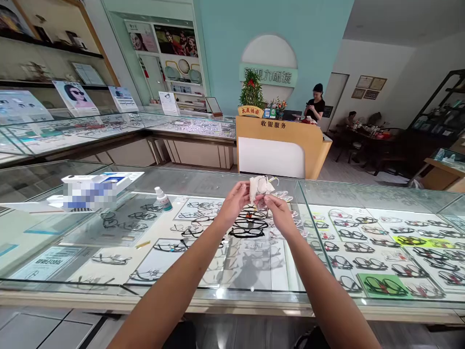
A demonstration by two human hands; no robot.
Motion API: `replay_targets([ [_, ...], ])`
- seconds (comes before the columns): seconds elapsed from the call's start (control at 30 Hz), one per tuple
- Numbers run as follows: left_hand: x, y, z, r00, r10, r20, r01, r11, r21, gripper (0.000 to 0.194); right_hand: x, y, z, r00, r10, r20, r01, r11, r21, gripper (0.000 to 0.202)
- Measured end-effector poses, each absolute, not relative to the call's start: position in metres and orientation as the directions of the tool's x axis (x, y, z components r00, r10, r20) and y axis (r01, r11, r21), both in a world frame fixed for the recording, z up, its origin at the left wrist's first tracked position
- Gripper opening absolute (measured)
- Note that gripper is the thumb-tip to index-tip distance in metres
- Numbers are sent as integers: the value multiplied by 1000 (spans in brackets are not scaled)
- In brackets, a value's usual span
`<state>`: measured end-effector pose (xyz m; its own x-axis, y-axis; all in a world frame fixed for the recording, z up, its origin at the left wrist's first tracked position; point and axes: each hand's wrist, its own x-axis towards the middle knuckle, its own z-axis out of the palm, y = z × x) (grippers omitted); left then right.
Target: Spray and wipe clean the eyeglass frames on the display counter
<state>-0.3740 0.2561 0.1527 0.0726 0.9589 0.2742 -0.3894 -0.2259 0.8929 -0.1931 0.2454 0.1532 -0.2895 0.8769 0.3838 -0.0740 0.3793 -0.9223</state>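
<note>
- Glasses (pixel 262 185) are held up in both hands above the display case (pixel 254 294), which runs across the whole view, with rows of frames under its glass.
- Counter (pixel 313 157), wooden with a pale front panel, stands beyond the case.
- Person (pixel 315 110) in a dark top and cap stands behind the counter's right end, hands raised in front of the chest.
- Plant (pixel 250 92), tall and leafy, is on the counter's left end.
- Box (pixel 125 180), white and blue, lies on the case at the left, partly blurred out.
- Left hand (pixel 234 201): fingers close together, gripping the cloth against the glasses; exact thumb placement cannot be told.
- Right hand (pixel 280 211): thumb and forefinger pinch the glasses low on their right side; the other fingers are bent in.
- Bottle (pixel 163 199), with a white cap and bluish liquid, stands upright near the box.
- Cloth (pixel 255 190), pale and bunched, lies behind and around the lens.
</note>
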Motion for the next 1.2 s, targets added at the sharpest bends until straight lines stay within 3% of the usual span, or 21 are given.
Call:
replay_targets([
  [0.3,-375,253,154,-25,956,294,-360,-283,889,45,-194,243,154,-422,827,371,-111,359,-927,40],
  [0.7,-373,252,158,8,983,183,-437,-161,885,64,-195,245,148,-479,795,373,-143,348,-926,40],
  [0.87,-374,251,155,192,959,208,-322,-139,936,47,-193,246,149,-487,782,388,-123,379,-917,43],
  [0.97,-374,250,154,263,933,248,-291,-168,942,48,-192,247,148,-485,781,394,-130,381,-915,43],
  [1.2,-372,246,160,305,923,235,-399,-100,912,46,-193,249,145,-479,805,351,-142,323,-936,40],
])
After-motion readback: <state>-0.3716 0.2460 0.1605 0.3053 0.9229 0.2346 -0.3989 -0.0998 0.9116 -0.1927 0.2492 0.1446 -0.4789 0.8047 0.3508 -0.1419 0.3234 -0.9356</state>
